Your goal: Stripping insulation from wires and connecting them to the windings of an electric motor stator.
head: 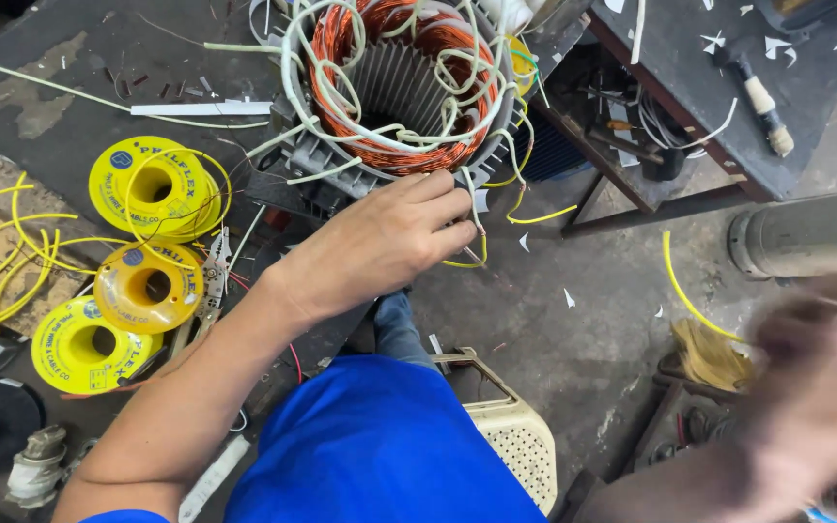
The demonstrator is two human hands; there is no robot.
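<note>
The left hand (389,237) pinches a thin wire (472,208) at the near edge of the motor stator (399,87); right hand (816,387) (blurred) cannot tell. Three yellow wire spools (142,286) lie left.

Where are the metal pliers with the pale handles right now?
In the head view, the metal pliers lie on the dark workbench at left, between the yellow wire spools and the left hand's forearm, below the copper-wound motor stator.

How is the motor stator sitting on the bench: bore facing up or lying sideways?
Bore up: the motor stator shows its slotted bore and copper winding ring from above.
</note>
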